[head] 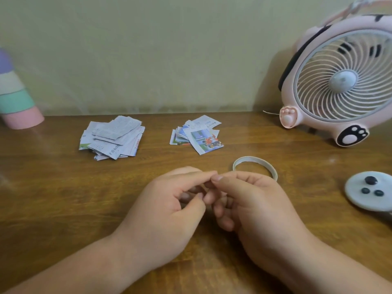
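My left hand (169,209) and my right hand (250,204) meet above the middle of the wooden table (53,198). Their fingers are curled and the fingertips touch each other. Anything between the fingertips is too small or too hidden to make out. A thin white tape ring (255,166) lies flat on the table just behind my right hand. Further back lie two piles of cut paper: a mostly white printed pile (112,137) on the left and a colourful picture pile (198,134) on the right.
A pink desk fan (341,81) with paw-shaped feet stands at the back right. A round white device (369,190) with dark buttons lies at the right edge. A pastel striped cylinder (17,96) stands at the back left, against the wall.
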### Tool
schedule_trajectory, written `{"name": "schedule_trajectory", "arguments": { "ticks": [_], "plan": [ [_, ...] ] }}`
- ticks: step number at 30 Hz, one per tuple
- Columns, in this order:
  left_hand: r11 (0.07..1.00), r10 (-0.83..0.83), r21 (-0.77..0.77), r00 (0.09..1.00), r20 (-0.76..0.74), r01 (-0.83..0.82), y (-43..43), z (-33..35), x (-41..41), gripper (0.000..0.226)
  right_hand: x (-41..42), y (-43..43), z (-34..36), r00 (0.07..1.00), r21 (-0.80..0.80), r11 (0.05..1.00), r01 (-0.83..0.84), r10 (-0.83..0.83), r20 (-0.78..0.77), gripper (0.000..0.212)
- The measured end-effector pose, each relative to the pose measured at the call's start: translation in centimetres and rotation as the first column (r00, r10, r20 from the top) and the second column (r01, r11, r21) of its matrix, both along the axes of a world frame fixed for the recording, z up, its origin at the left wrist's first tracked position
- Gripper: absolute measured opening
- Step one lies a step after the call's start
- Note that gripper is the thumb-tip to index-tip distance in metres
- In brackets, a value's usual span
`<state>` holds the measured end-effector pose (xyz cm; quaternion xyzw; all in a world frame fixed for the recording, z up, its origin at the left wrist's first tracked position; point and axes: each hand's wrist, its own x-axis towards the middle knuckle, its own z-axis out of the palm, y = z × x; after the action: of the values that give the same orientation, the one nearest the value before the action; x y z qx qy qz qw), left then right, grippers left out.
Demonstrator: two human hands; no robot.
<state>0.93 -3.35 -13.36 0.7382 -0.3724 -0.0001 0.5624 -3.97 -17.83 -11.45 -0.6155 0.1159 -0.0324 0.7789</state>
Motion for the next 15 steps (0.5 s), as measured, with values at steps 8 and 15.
{"name": "schedule_trajectory", "arguments": {
  "ticks": [8, 15],
  "plan": [
    [0.999, 0.006, -0.045, 0.998, 0.066, -0.003, 0.05, -0.80, 0.29, 0.048, 0.13, -0.50, 0.58, 0.996, 0.123, 0.989, -0.076, 0.071, 0.049, 0.014],
    [1.000, 0.016, -0.021, 0.981, 0.196, -0.012, 0.32, -0.61, 0.40, 0.055, 0.07, -0.37, 0.72, 0.988, 0.203, 0.970, -0.133, 0.113, 0.107, 0.017]
  ]
}}
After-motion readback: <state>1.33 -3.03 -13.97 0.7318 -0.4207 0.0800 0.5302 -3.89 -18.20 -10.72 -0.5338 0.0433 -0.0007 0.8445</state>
